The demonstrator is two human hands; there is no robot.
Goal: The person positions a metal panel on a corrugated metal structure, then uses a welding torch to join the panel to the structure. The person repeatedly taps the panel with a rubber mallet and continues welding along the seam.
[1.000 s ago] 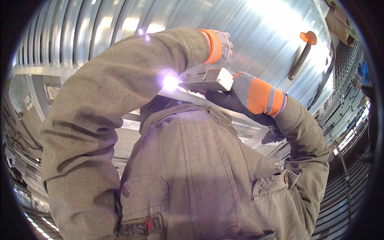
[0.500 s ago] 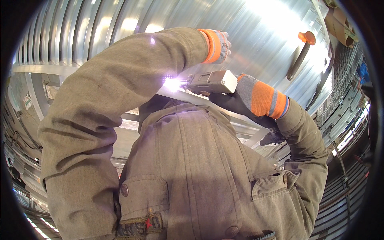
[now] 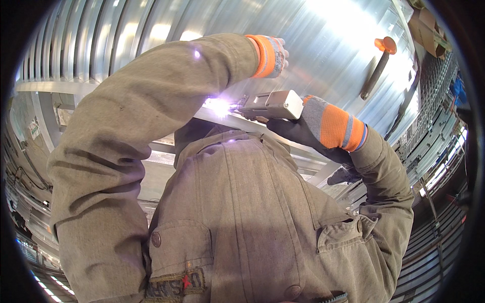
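Observation:
My right hand (image 3: 328, 121), in an orange and grey glove, is closed round a welding gun (image 3: 273, 105) with a boxy metal body and a dark handle. The gun's tip points left, where a bright violet-white arc (image 3: 220, 106) glows at the edge of the ribbed metal panel (image 3: 323, 65), beside my left sleeve. On the panel above the gun rests my left hand (image 3: 271, 55), in a similar glove. Its fingers look curled in, with nothing seen in them; the palm side is hidden.
A hammer (image 3: 376, 73) with an orange head lies on the panel to the right. Metal frame bars (image 3: 48, 118) run under the panel's near edge. Cardboard (image 3: 429, 30) and stacked metal lengths (image 3: 429, 136) stand at the far right. A dark cable lies along the panel's right side.
My right hand and the welding gun have shifted slightly right. My left hand and sleeve have moved a little left. The arc still burns in nearly the same place.

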